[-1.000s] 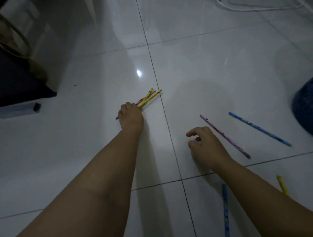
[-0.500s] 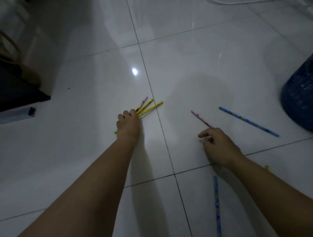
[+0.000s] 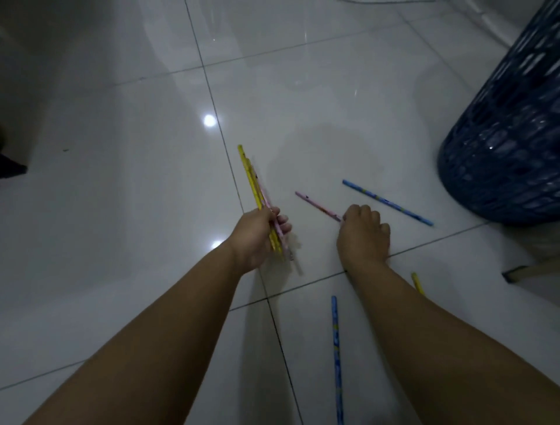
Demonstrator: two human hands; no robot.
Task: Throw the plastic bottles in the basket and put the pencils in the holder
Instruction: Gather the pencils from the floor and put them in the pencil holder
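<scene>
On the white tile floor (image 3: 121, 212) our left hand (image 3: 257, 236) has lifted its bundle of pencils (image 3: 254, 188), gripped upright now. Our right hand (image 3: 362, 233) has closed on the pink pencil (image 3: 315, 205). Blue basket (image 3: 509, 136) has come nearer, right.

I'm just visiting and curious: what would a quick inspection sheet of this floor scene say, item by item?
Surface: glossy white tiled floor, dim light, lamp glare.
Job's things: bundle of yellow and pink pencils in the left hand; pink pencil, blue pencil, second blue pencil and yellow pencil lying loose on the floor; blue mesh basket at right. No holder in view.
Clutter: small dark speck at left.
Hands: left hand closed round the bundle; right hand fingertips down at the pink pencil, grasp unclear.
Cables: white cable at top edge.
Surroundings: dark object at left edge, unidentifiable.
</scene>
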